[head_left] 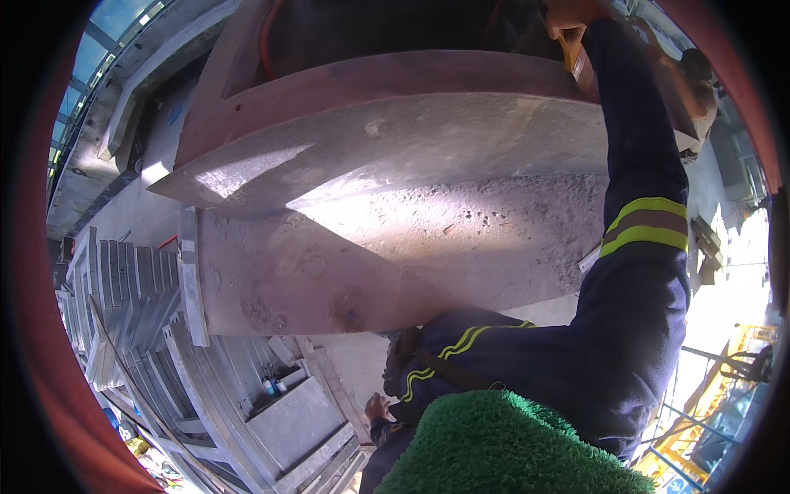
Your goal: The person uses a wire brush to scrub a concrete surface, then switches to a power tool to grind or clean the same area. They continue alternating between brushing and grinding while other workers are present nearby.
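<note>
My right arm, in a dark blue sleeve with yellow reflective bands, stretches to the far right. At its end my right hand point(574, 15) is closed around a narrow yellow tool point(568, 53), its kind partly hidden by the fingers. The tool's lower end meets the reddish rim point(395, 72) of a large concrete form with a dark hollow. Low beside my body hangs my left hand point(377, 406), fingers loosely apart, with nothing seen in it.
A rough concrete slab point(494, 239) lies between me and the form. Metal frames point(148, 329) are stacked at the left. Another person point(699, 90) is at the far right. Yellow metalwork point(708, 428) stands at the near right; a green turf-like piece point(510, 445) fills the lower edge.
</note>
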Demonstrator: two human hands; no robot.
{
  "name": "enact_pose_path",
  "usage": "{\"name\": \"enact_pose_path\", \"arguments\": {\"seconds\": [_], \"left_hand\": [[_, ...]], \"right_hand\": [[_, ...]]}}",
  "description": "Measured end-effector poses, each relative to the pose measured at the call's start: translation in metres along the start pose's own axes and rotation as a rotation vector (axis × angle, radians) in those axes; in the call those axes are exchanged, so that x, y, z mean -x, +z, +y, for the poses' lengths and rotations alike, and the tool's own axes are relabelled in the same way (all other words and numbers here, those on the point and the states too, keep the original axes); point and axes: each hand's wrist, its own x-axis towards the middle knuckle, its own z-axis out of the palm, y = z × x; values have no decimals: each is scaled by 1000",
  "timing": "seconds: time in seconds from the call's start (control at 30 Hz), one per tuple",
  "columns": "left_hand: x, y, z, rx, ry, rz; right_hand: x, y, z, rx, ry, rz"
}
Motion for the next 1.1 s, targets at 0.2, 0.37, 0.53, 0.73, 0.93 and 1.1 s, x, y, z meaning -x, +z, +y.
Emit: {"name": "enact_pose_path", "arguments": {"seconds": [0.2,0.37,0.53,0.73,0.93,1.1], "left_hand": [[2,7,45,-56,65,-11],[15,16,94,-57,252,27],[25,19,98,-44,290,107],[18,9,38,-78,63,26],[5,-3,23,2,76,56],[2,2,39,57,170,81]], "right_hand": [[-7,8,-79,-52,-270,-38],[-24,-14,-153,-1050,-680,166],[-10,-52,-153,-824,-503,279],[-18,-20,-174,-750,-489,-1],[-71,2,-251,-734,-646,30],[-105,-13,-305,-1041,-772,168]]}}
